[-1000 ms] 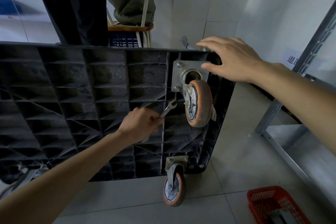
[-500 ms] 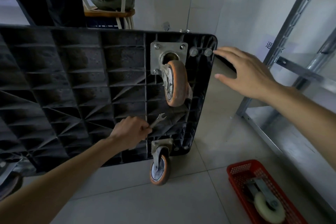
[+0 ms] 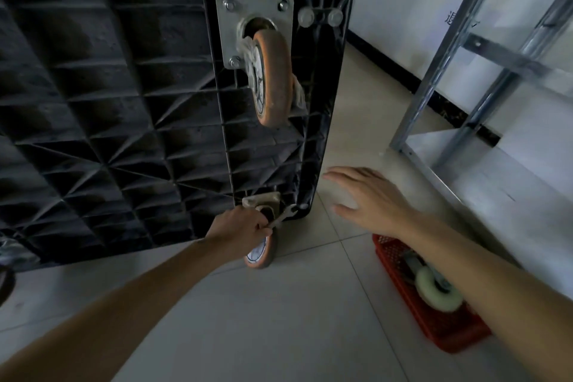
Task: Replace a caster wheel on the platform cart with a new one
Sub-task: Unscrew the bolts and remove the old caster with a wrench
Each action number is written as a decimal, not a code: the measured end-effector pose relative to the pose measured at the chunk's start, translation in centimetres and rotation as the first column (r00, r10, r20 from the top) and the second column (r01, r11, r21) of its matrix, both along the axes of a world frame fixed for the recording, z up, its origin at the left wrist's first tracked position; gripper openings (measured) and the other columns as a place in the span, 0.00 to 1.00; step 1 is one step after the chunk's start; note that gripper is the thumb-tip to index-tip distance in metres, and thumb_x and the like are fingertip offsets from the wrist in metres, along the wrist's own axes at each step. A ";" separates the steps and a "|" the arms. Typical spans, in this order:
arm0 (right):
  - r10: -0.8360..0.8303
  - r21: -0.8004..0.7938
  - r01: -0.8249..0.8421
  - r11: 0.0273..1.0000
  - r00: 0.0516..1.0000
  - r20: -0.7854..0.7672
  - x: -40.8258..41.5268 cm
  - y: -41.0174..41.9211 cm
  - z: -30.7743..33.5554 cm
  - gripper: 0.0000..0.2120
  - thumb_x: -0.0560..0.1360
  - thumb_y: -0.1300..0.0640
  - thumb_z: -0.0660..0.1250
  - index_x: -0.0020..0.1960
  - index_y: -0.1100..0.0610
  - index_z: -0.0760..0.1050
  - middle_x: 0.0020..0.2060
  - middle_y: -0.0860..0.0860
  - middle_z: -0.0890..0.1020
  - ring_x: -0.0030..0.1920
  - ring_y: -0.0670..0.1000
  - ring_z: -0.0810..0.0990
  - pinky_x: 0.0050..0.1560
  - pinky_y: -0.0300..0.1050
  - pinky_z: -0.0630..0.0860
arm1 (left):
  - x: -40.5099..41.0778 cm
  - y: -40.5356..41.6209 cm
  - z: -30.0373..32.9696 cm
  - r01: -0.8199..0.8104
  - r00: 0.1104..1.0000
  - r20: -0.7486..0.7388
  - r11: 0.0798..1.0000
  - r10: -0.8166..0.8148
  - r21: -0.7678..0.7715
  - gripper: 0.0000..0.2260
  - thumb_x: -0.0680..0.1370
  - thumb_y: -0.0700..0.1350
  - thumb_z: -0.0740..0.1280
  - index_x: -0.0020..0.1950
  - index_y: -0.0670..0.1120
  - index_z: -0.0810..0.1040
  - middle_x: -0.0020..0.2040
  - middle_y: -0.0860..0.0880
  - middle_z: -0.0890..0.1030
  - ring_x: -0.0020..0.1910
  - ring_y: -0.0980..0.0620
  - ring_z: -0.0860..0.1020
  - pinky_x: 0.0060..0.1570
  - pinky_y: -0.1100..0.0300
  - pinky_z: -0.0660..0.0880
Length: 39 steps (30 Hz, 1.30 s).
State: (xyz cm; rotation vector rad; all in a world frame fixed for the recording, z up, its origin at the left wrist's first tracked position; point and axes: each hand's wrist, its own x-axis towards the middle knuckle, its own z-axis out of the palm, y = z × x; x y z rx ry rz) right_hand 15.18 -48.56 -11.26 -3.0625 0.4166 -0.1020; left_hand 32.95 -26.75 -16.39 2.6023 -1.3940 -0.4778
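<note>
The black platform cart (image 3: 108, 108) stands on its side, ribbed underside facing me. An orange caster wheel (image 3: 273, 77) on a metal plate (image 3: 254, 14) sits at its upper right corner. A second orange caster (image 3: 259, 253) is at the lower corner, touching the floor. My left hand (image 3: 240, 231) grips a small metal wrench (image 3: 283, 215), its head up by the lower caster's plate. My right hand (image 3: 369, 200) hovers with fingers spread, just right of the cart's lower edge, holding nothing. A new white caster wheel (image 3: 435, 288) lies in a red basket (image 3: 446, 335) under my right forearm.
A metal shelving rack (image 3: 483, 77) stands to the right, its lower shelf close to my right arm. A white wall with dark skirting runs behind. The floor is pale tile.
My left hand has carried the wrench down from the upper caster to the lower one. My right hand left the cart's top corner and dropped beside its lower edge. The view tilted downward.
</note>
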 end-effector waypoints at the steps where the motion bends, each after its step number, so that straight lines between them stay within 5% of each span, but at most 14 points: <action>1: 0.004 0.014 -0.004 1.000 1.000 -0.026 0.1 0.4 -1.4 0.31 0.79 0.41 0.65 0.79 0.46 0.61 0.77 0.42 0.64 0.74 0.47 0.66 0.73 0.43 0.60 | -0.3 0.0 -0.8 0.004 1.000 -0.012 1.000 -0.004 0.008 0.11 0.81 0.57 0.63 0.51 0.53 0.82 0.48 0.53 0.83 0.49 0.49 0.81 0.45 0.56 0.75; 12: 0.063 0.145 -0.028 0.989 0.969 -0.238 -0.4 5.1 -13.3 0.32 0.79 0.42 0.65 0.79 0.49 0.60 0.77 0.46 0.64 0.74 0.50 0.66 0.74 0.46 0.59 | -3.0 1.8 -9.4 -0.006 0.993 -0.118 0.987 0.025 0.162 0.09 0.81 0.57 0.63 0.54 0.56 0.81 0.51 0.50 0.83 0.53 0.46 0.80 0.53 0.54 0.76; 23: 0.043 0.254 0.040 0.966 0.948 -0.315 -0.2 7.3 -19.5 0.31 0.77 0.42 0.67 0.77 0.48 0.64 0.75 0.44 0.67 0.73 0.51 0.68 0.73 0.45 0.60 | -4.3 3.8 -15.8 -0.100 0.981 -0.138 0.966 0.136 0.239 0.08 0.79 0.51 0.65 0.53 0.51 0.82 0.52 0.46 0.82 0.52 0.43 0.80 0.40 0.58 0.68; 31: 0.035 0.222 0.036 0.974 0.950 -0.309 1.1 6.7 -17.9 0.30 0.79 0.42 0.65 0.78 0.48 0.63 0.76 0.45 0.66 0.74 0.50 0.67 0.74 0.45 0.59 | -3.2 3.6 -14.0 -0.067 0.998 0.009 0.981 0.066 0.183 0.09 0.79 0.54 0.66 0.55 0.53 0.81 0.53 0.50 0.82 0.51 0.47 0.80 0.45 0.56 0.72; 39: -0.016 0.078 0.029 0.997 0.986 -0.168 1.9 1.4 -7.3 0.30 0.79 0.41 0.64 0.79 0.46 0.61 0.77 0.43 0.64 0.75 0.48 0.66 0.74 0.45 0.60 | 2.3 2.9 -3.1 -0.111 0.975 0.176 0.981 0.139 -0.161 0.11 0.78 0.59 0.67 0.58 0.58 0.80 0.56 0.56 0.82 0.55 0.49 0.81 0.45 0.56 0.72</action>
